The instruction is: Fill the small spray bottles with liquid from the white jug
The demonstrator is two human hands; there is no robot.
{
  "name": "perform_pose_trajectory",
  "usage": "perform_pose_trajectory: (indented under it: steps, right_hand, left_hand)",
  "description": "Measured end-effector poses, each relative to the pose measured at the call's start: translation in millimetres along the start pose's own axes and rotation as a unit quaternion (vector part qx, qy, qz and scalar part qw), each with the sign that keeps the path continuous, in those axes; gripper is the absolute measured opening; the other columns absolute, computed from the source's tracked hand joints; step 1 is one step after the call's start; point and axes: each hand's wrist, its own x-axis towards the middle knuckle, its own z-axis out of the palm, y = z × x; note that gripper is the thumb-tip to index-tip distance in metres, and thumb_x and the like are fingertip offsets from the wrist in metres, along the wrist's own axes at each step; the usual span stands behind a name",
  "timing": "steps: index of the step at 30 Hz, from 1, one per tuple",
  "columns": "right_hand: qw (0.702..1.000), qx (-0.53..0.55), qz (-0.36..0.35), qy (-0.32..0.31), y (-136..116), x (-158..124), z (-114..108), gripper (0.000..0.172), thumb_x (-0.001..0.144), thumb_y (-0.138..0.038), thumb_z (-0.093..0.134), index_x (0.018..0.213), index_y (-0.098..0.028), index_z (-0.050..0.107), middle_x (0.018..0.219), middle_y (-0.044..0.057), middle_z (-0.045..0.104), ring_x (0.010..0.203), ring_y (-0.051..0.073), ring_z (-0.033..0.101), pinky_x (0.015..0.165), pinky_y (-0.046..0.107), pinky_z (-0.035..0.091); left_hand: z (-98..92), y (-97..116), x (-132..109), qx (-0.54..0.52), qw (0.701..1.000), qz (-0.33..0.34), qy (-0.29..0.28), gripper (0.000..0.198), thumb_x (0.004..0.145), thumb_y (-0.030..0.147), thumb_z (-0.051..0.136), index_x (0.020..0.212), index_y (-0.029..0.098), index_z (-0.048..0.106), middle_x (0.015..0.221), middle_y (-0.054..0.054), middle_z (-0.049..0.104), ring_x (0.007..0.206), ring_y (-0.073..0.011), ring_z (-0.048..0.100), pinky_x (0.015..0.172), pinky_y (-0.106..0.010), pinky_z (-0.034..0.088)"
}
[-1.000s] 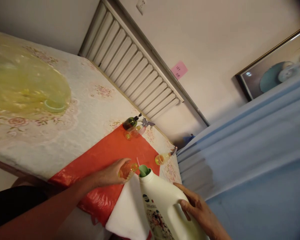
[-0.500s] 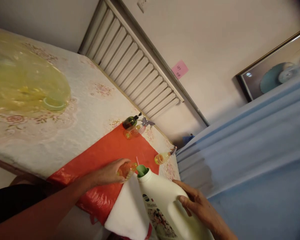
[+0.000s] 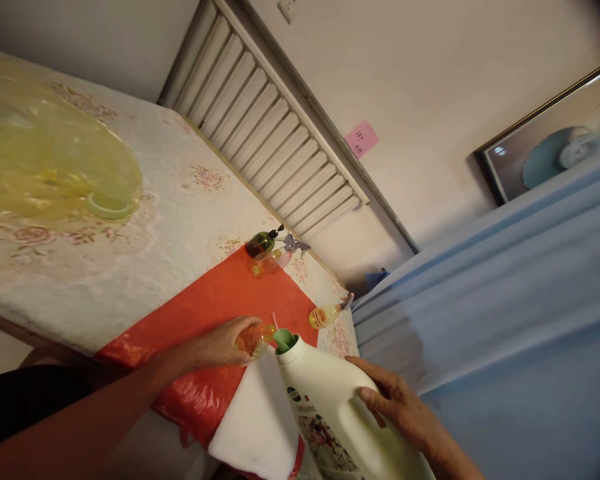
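Note:
My left hand [image 3: 230,347] is closed around a small clear bottle [image 3: 253,339] with an orange tint, its neck pointing at the mouth of a large jug. My right hand [image 3: 393,400] grips the handle of that cream-coloured jug [image 3: 325,380], which is tilted with its green pour spout [image 3: 285,340] against or just beside the bottle's neck. Whether liquid is flowing I cannot tell. Under the left hand lies a red plastic sheet [image 3: 220,287]. A white block-like cloth or pad [image 3: 253,423] sits below the bottle, partly hidden by the jug.
Farther back on the sheet stand a dark green bottle [image 3: 260,245] and a clear spray bottle [image 3: 265,264]. A yellow spray bottle [image 3: 325,316] stands to the right. A yellow plastic bag [image 3: 55,153] lies on the flowered tablecloth [image 3: 170,207]. Behind are a radiator [image 3: 275,120] and blue curtain [image 3: 505,320].
The jug and my right hand have shifted very slightly. My left hand keeps the bottle in the same place at the spout.

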Motion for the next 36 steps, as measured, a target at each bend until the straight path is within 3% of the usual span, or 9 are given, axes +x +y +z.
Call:
perform_pose_trajectory:
  steps: [9,19,28,36]
  right_hand:
    - [1.000,-0.020,-0.001,-0.004,-4.8,-0.2,-1.9,0.059,0.087,-0.053,0.056,0.136,-0.022,0.052,0.081,0.000,0.061,0.054,0.009,0.043,0.049,0.021,0.037]
    - [1.000,-0.021,0.014,0.001,-11.3,2.5,-2.6,0.065,0.083,-0.059,0.057,0.135,-0.019,0.054,0.074,0.000,0.058,0.052,0.009,0.042,0.046,0.021,0.036]
    - [0.999,-0.029,0.014,-0.003,-12.5,2.2,-5.0,0.061,0.085,-0.054,0.058,0.134,-0.019,0.055,0.075,0.000,0.059,0.052,0.009,0.041,0.047,0.021,0.033]
    - [0.999,-0.033,0.018,-0.004,-15.2,3.7,-5.3,0.062,0.084,-0.056,0.058,0.133,-0.019,0.055,0.076,0.001,0.060,0.052,0.009,0.042,0.047,0.021,0.035]
  left_hand:
    - [1.3,10.1,-2.8,-0.011,1.000,-0.023,0.011,0.064,0.065,0.032,0.065,0.127,0.021,0.051,0.131,-0.009,0.060,0.119,-0.0302,0.056,0.097,-0.037,0.046]
    - [2.3,-2.8,0.2,-0.016,1.000,-0.011,0.017,0.069,0.062,0.032,0.068,0.128,0.023,0.052,0.132,-0.007,0.060,0.123,-0.0315,0.054,0.100,-0.038,0.045]
    - [2.7,3.7,-2.4,-0.013,0.999,-0.016,0.037,0.065,0.062,0.032,0.067,0.125,0.022,0.055,0.133,-0.008,0.060,0.123,-0.0325,0.053,0.102,-0.039,0.043]
    - [0.6,2.6,-0.6,-0.001,1.000,-0.016,0.009,0.065,0.063,0.030,0.065,0.127,0.023,0.052,0.136,-0.008,0.058,0.127,-0.0316,0.050,0.105,-0.040,0.040]
